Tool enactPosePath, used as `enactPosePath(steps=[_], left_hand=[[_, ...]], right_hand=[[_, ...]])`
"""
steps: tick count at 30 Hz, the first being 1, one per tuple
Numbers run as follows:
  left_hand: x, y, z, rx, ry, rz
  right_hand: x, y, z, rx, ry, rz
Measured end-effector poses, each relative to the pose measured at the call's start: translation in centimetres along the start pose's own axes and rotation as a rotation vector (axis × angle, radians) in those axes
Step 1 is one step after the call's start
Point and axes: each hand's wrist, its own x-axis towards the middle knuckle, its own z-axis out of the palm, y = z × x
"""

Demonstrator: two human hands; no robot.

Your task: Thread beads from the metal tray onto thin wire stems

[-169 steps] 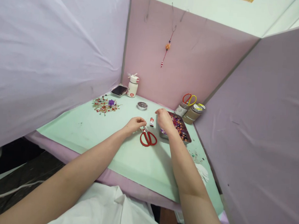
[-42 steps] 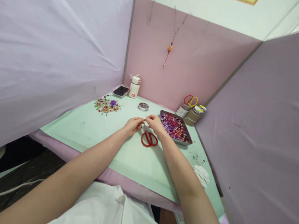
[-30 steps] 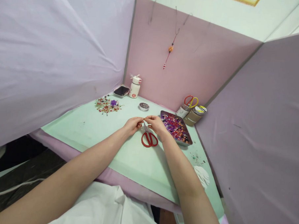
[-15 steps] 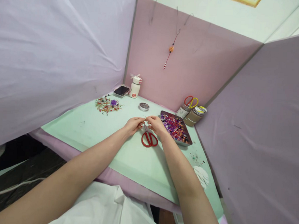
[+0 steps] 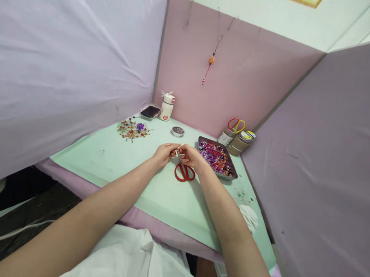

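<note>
My left hand (image 5: 165, 155) and my right hand (image 5: 190, 156) meet over the middle of the table, fingertips almost touching. Both are closed in a pinch around something very small, possibly a fine strand, too tiny to make out. Just beneath them lies a pair of scissors (image 5: 186, 173) with red handles; its blades are partly hidden by my fingers. Right of my right hand sits a dark tray (image 5: 227, 177) full of loose purple, red, orange and black beads (image 5: 214, 157). A small round tin (image 5: 178, 131) stands beyond my hands.
Beaded sprigs (image 5: 132, 130) lie at the left, near a phone (image 5: 150, 112) and white bottle (image 5: 166, 108). Behind the tray stand a can holding scissors (image 5: 236, 124) and a jar (image 5: 239, 145). A white glove (image 5: 249, 218) lies right. A beaded pendant (image 5: 211, 60) hangs on the pink panel (image 5: 188, 65).
My right hand's fingers have shifted and curled slightly at the meeting point. My left hand stays nearly in place, and the scissors and tray have not moved.
</note>
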Motion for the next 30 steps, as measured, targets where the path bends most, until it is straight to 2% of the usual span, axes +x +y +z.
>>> enactPosePath(steps=[3,8,13,16,20,23,25,27,30], left_hand=[[0.0,0.0,0.0,0.008,0.013,-0.005],[0.2,-0.1,-0.1,-0.016,0.031,-0.017],[0.4,-0.2,-0.2,-0.029,0.038,-0.023],[0.4,-0.1,-0.1,-0.035,0.040,-0.020],[0.3,-0.1,-0.1,-0.052,0.031,-0.019],[0.4,-0.1,-0.2,-0.061,0.024,-0.030],[0.5,-0.2,-0.2,-0.063,0.027,-0.033],[0.6,-0.2,-0.2,-0.062,0.027,-0.034],[0.5,-0.2,-0.2,-0.059,0.020,-0.030]], right_hand=[[0.1,0.2,-0.1,0.025,-0.043,0.077],[0.2,0.5,-0.6,-0.305,0.147,-0.012],[0.4,0.0,-1.1,-0.280,0.271,-0.127],[0.3,-0.2,-1.2,-0.236,0.218,-0.167],[0.0,0.0,-1.4,-0.310,0.099,-0.157],[-0.2,-0.1,-1.7,-0.378,0.106,-0.072],[-0.1,-0.2,-2.0,-0.380,0.136,-0.064],[0.0,-0.3,-2.1,-0.349,0.162,-0.102],[0.2,-0.2,-2.1,-0.324,0.122,-0.198]])
